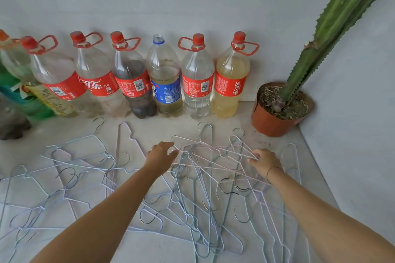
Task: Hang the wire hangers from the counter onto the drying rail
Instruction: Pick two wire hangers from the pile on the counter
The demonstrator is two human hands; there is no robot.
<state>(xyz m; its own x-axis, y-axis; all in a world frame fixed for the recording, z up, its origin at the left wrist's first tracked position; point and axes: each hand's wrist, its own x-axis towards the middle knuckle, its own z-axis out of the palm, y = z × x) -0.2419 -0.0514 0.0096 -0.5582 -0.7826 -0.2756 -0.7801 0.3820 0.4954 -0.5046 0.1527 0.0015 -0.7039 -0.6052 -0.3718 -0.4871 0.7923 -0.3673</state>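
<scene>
Several thin wire hangers point(201, 179), pale blue, white and pink, lie tangled across the white counter point(149, 134). My left hand point(161, 155) reaches into the middle of the pile, fingers curled around a hanger's hook. My right hand point(265, 161), a thin band on its wrist, pinches the wire of a pale pink hanger point(224, 151) at the right of the pile. Both hands are low on the counter. No drying rail is in view.
A row of large plastic bottles point(164, 79), some holding liquid, stands along the back wall. A potted cactus point(277, 109) fills the back right corner and leans up to the right. A wall closes the right side. More hangers point(64, 177) spread to the left.
</scene>
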